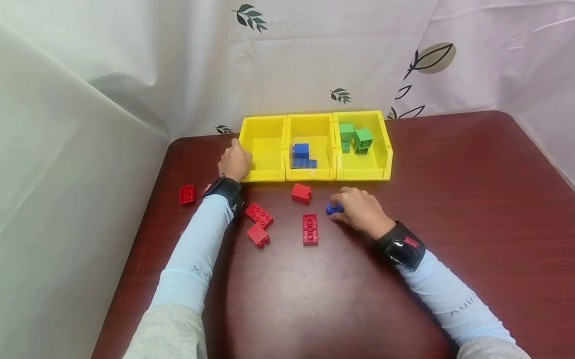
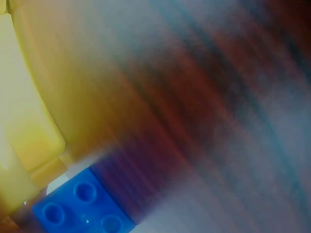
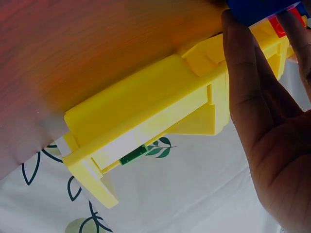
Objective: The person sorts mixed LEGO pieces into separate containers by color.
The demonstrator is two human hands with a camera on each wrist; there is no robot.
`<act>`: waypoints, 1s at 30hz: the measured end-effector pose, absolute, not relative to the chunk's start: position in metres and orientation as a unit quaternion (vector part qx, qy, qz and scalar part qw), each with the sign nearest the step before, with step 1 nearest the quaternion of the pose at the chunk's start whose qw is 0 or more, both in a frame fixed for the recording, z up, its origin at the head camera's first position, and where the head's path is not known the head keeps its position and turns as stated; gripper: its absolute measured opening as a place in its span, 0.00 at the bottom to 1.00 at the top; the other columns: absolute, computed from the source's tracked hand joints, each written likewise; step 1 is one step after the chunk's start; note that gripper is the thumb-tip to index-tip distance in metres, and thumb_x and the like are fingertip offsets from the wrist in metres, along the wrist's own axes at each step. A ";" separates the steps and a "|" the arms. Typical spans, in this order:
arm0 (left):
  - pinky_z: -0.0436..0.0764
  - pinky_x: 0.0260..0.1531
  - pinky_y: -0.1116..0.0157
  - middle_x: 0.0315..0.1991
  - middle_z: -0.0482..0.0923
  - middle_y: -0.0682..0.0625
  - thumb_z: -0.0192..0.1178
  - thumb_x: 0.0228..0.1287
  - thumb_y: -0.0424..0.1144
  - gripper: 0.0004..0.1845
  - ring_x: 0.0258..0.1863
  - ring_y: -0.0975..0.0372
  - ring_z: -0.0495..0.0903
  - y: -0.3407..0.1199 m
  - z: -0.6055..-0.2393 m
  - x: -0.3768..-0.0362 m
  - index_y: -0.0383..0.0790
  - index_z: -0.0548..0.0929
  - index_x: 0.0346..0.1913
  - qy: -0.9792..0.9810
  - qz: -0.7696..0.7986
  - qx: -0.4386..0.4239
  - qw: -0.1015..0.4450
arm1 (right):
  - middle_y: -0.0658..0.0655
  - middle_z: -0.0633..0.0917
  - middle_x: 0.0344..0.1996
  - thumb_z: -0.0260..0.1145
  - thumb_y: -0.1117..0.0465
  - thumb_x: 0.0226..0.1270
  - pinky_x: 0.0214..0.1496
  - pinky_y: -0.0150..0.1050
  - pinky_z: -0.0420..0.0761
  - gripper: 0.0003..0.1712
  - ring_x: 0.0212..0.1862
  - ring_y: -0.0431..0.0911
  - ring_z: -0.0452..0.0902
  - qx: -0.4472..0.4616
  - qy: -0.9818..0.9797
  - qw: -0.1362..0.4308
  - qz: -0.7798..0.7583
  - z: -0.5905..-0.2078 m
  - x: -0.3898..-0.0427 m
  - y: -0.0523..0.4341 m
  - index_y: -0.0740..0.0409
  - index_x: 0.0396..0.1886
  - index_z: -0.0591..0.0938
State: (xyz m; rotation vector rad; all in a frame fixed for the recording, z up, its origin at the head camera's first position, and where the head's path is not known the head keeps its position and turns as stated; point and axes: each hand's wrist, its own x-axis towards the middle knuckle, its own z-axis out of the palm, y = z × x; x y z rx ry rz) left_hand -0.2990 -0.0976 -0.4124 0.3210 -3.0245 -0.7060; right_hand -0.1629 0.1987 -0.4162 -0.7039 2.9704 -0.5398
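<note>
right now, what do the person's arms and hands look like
The left hand and right hand are bare. Pale blue, close-fitting fabric sleeves with dark lettering emerge from light grey, looser fabric sleeves. Both arms wear black wrist bands; the right one, partly glossy, carries a small red label.

I face a glossy, dark reddish-brown table, a pale glare on its near half and its far right corner rounded. Off-white, creased fabric hangs behind the far edge, and more whitish cloth drapes down along the left edge. On the fabric behind, I see a dark-green printed leaf sprig high up and, toward the far right corner, a large beige leaf print with dark outlines.
</note>
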 end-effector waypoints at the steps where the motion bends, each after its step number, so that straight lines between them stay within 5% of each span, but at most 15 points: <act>1: 0.81 0.50 0.52 0.46 0.75 0.40 0.50 0.72 0.44 0.21 0.38 0.48 0.77 -0.098 -0.412 -0.299 0.39 0.64 0.62 -0.969 -0.225 0.103 0.009 | 0.54 0.81 0.30 0.78 0.55 0.53 0.31 0.42 0.82 0.12 0.32 0.47 0.77 -0.227 0.958 0.020 -0.175 -0.416 -0.163 0.199 0.55 0.34 0.86; 22: 0.81 0.50 0.52 0.46 0.75 0.40 0.48 0.73 0.43 0.20 0.39 0.48 0.77 -0.099 -0.412 -0.300 0.38 0.64 0.62 -0.970 -0.222 0.100 0.011 | 0.52 0.83 0.28 0.76 0.56 0.54 0.28 0.40 0.81 0.11 0.29 0.46 0.78 -0.222 0.961 0.024 -0.162 -0.415 -0.164 0.197 0.54 0.35 0.85; 30: 0.80 0.51 0.52 0.46 0.75 0.39 0.48 0.73 0.43 0.21 0.40 0.48 0.76 -0.098 -0.411 -0.299 0.38 0.64 0.63 -0.969 -0.224 0.104 0.003 | 0.52 0.88 0.31 0.76 0.56 0.54 0.38 0.46 0.84 0.11 0.36 0.49 0.84 -0.211 0.953 -0.008 -0.217 -0.390 -0.176 0.193 0.54 0.36 0.87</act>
